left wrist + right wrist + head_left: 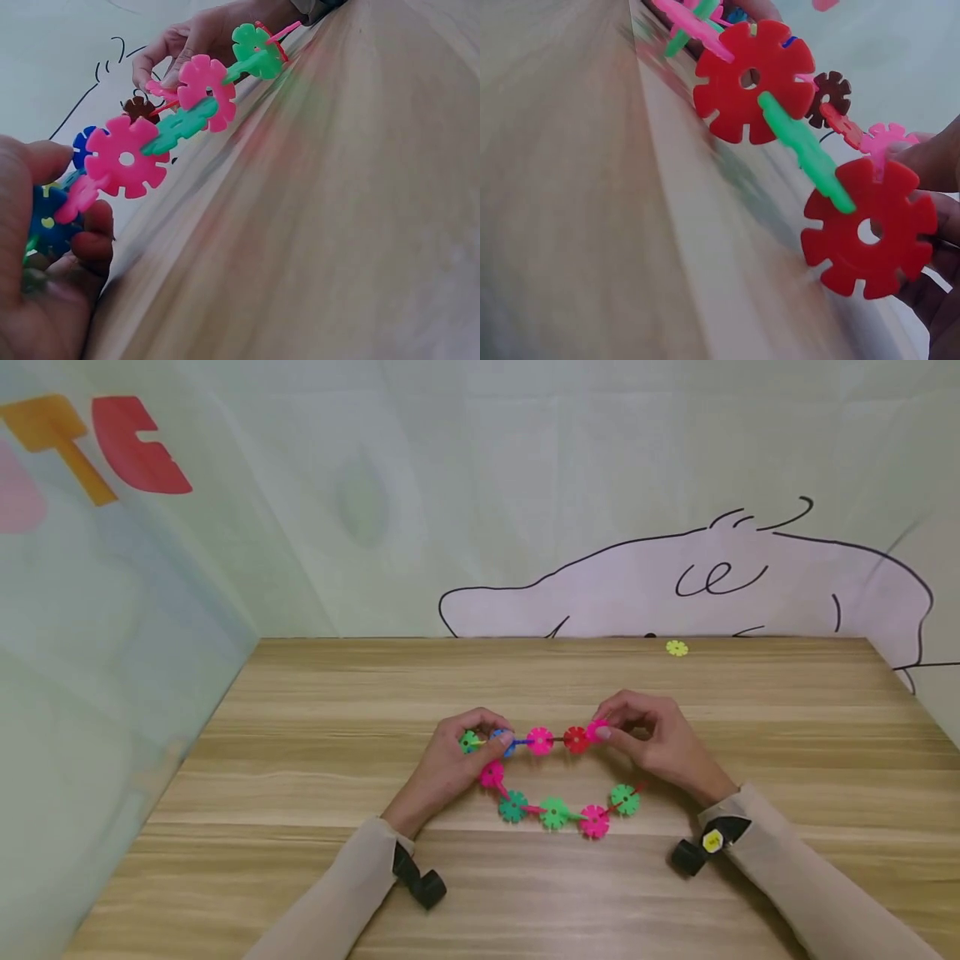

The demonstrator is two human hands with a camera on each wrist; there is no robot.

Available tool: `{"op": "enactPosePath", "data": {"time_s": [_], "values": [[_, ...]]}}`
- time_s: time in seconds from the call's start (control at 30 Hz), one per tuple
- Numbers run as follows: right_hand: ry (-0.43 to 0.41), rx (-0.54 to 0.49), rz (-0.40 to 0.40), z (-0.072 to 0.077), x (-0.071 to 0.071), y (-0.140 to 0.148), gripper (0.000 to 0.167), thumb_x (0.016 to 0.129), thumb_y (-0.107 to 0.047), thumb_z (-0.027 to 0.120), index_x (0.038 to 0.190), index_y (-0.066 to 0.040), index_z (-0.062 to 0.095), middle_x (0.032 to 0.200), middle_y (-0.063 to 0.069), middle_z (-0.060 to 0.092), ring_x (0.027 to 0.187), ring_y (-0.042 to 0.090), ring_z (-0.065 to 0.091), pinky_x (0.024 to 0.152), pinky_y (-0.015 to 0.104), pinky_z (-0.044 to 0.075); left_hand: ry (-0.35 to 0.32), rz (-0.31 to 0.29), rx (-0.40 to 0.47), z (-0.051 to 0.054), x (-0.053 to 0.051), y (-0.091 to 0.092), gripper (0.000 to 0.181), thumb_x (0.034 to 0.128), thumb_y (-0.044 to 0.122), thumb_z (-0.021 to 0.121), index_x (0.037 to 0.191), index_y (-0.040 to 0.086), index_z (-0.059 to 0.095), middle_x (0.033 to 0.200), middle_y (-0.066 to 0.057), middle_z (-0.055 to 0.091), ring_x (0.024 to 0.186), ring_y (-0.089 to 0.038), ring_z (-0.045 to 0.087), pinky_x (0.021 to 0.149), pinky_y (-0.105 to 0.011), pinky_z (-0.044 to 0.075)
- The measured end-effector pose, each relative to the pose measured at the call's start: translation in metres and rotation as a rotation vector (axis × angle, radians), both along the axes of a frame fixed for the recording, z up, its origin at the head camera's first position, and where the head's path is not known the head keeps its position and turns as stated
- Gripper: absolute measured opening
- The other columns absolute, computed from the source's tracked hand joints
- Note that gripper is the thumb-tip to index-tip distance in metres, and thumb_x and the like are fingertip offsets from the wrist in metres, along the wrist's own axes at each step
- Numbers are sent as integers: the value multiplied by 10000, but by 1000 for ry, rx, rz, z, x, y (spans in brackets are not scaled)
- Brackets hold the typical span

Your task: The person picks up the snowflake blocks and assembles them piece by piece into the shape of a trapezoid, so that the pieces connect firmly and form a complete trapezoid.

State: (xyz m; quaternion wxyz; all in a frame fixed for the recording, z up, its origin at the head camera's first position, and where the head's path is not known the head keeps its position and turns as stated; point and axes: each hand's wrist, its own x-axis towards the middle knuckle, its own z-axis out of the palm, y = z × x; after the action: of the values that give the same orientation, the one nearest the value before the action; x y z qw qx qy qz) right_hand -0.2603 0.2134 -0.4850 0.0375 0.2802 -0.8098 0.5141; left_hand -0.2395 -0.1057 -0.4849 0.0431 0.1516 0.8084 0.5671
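A curved chain of slotted plastic snowflake discs (pixel 553 812) in pink, green, blue and red is held just over the table. My left hand (pixel 457 756) pinches a blue disc (pixel 501 742) at the bend, thumb in front. At the upper end, my right hand (pixel 660 739) pinches a pink disc (pixel 597 731) between thumb and fingers; it adjoins a red disc (pixel 576 740). The lower end finishes in a green disc (pixel 625 799) and an edge-on red disc (pixel 870 229), close to the right hand but apart from the pinched pink one. The left palm partly hides some discs.
One loose yellow disc (pixel 677 648) lies at the table's far edge. The wood-grain table (pixel 315 827) meets a printed cloth backdrop (pixel 390 510) behind and at the left. Each wrist wears a black strap with a small camera (pixel 688 857).
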Motion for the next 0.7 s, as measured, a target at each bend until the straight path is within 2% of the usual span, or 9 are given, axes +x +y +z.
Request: {"op": "enactPosePath", "data": {"time_s": [0.2,0.47,0.7], "values": [[21,20,-29,-2,-1,0,160,949,-25,793,1039,-150,750,919,34,803,816,68,731,764,222,590,-33,41,24,0,0,-1,151,1016,283,747,1106,166,778,1050,-38,724,1044,-194,617,1014,-389,466],[42,16,-29,-3,-2,3,177,928,7,796,1020,-136,749,891,57,798,796,77,732,770,216,590,-48,57,39,0,-1,0,164,1013,265,748,1114,139,778,1054,-62,727,1036,-201,615,1018,-393,462],[60,10,-35,-2,0,-2,163,930,15,791,995,-131,758,900,76,797,796,76,725,783,207,596,-59,72,18,2,0,-1,175,1027,283,731,1134,150,773,1094,-62,731,1061,-209,607,1034,-394,449]]}}
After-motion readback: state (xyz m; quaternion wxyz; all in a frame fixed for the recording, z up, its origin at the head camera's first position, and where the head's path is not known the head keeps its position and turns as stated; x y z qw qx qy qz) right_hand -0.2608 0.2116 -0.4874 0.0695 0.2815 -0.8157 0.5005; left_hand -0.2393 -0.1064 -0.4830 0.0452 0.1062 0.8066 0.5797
